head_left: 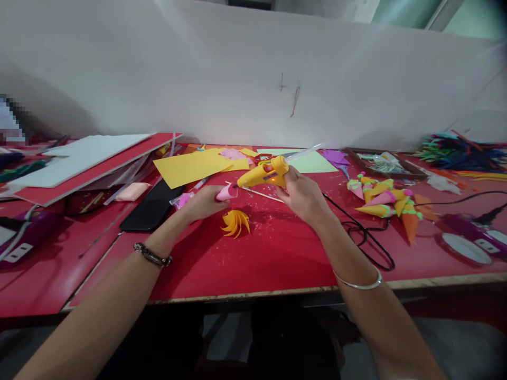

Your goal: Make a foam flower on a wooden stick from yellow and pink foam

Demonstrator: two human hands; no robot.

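Observation:
My left hand (206, 203) is closed on a rolled pink paper piece (227, 192) above the red table (285, 264). My right hand (307, 195) grips a yellow glue gun (263, 173), a clear glue stick (307, 152) poking out behind it. The gun's nozzle is at the open end of the pink piece; whether they touch I cannot tell. Below them on the table lies an orange curled-paper flower (236, 224). A thin stick (263, 195) rests under the gun.
Left are a black phone (148, 208), white and red boards (83, 155) and a purple power strip (31, 237). Yellow paper (190, 168) lies behind. Right are paper cones (382, 200), a black cable (366, 243), a tray (388, 163), pipe cleaners (459, 153) and a white lid (466, 248).

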